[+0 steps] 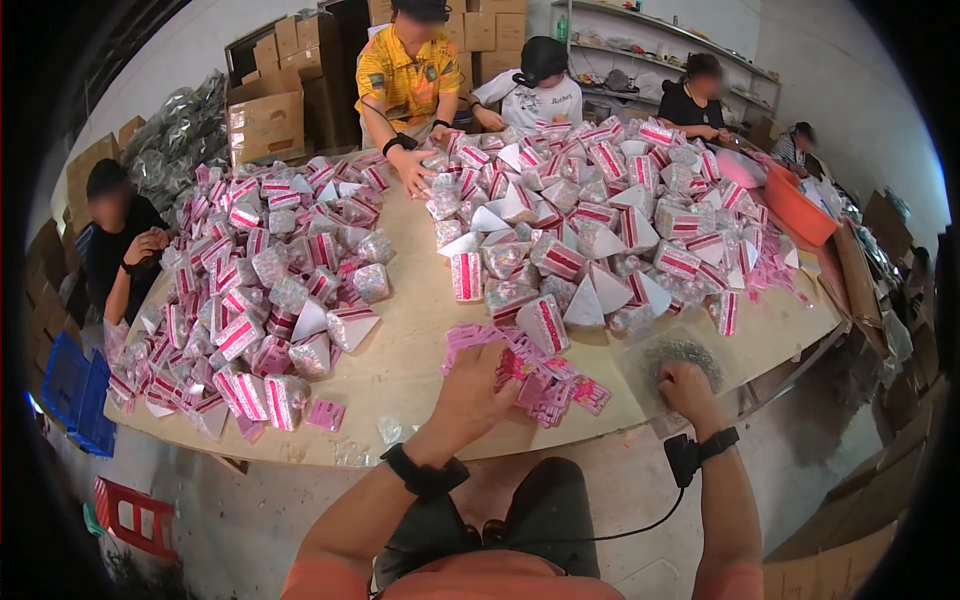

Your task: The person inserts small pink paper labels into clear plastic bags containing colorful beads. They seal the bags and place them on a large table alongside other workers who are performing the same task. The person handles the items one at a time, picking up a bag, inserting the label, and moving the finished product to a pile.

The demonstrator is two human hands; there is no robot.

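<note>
My left hand (472, 392) bends down onto a loose pile of pink printed cards (548, 392) near the table's front edge. Its fingers are curled in, and what they grip is hidden. To the right, my right hand (690, 390) is closed in a fist-like pinch over a small heap of dark, thin bits (680, 352) on a clear plastic sheet (640, 372). Whatever it pinches does not show. Just beyond the cards lie wedge-shaped packs (543, 325) in clear wrap with pink-and-white striped sides.
Large mounds of similar packs cover the table's left (270, 270) and far right. Co-workers sit or stand around it, one in a yellow shirt (408, 72) opposite. An orange tub (800, 205) stands at right; a blue crate (75, 380) and red stool (135, 518) are at left.
</note>
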